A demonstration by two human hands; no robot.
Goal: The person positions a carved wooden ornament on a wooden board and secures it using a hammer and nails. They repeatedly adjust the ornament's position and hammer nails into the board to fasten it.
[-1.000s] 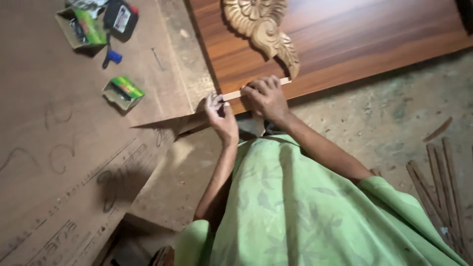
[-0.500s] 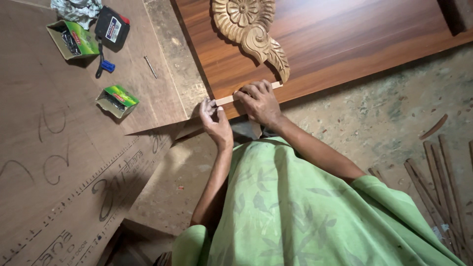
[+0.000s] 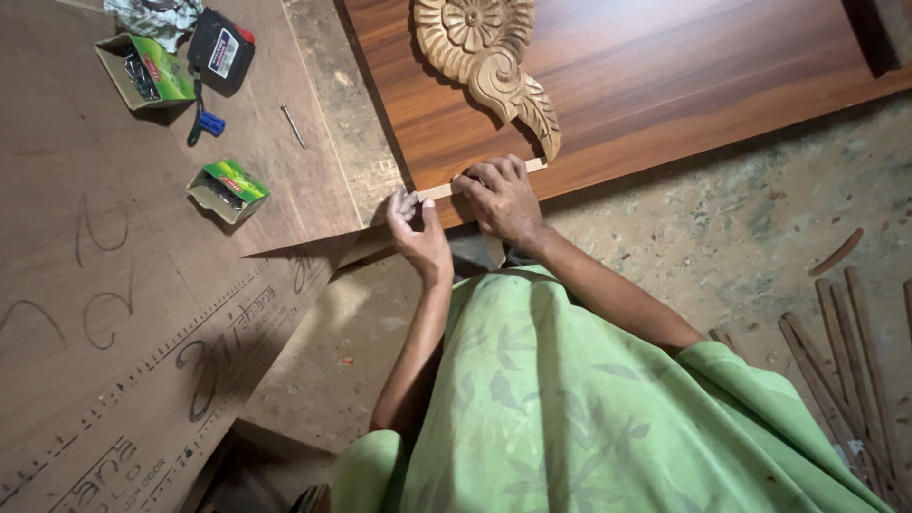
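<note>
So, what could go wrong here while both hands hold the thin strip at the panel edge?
1. The strip is thin and lies right along the near edge of the panel; it may slide off line or over the edge if a hand shifts.
2. The left hand pinches only the strip's end, so that end may bend or snap.
3. The right hand sits close to the carving; its fingers could knock against it.

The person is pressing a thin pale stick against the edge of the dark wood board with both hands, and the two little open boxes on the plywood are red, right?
Not quite. The two little open boxes are green, not red, as the head view shows. The rest holds: the left hand and right hand press the thin pale stick against the dark wood board.
</note>
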